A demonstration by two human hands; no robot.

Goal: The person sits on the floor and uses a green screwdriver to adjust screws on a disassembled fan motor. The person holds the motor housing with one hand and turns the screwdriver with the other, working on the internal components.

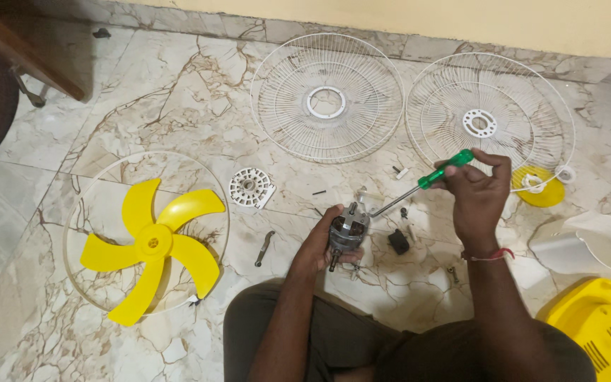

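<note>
Far left on the marble floor (178, 92): yellow fan blade (151, 244) lying inside a white ring (72, 212). Next right, a white perforated round plate (251, 188) and a small metal bracket (264, 247). Centre: left hand (317, 247), grip clenched around the fan motor (348, 230), held just above the floor. Right hand (479, 194), grip closed on a green-handled screwdriver (422, 184), tip at the motor top. Behind: two white wire fan guards (327, 99) (489, 117). Far right: yellow housing (602, 332).
</note>
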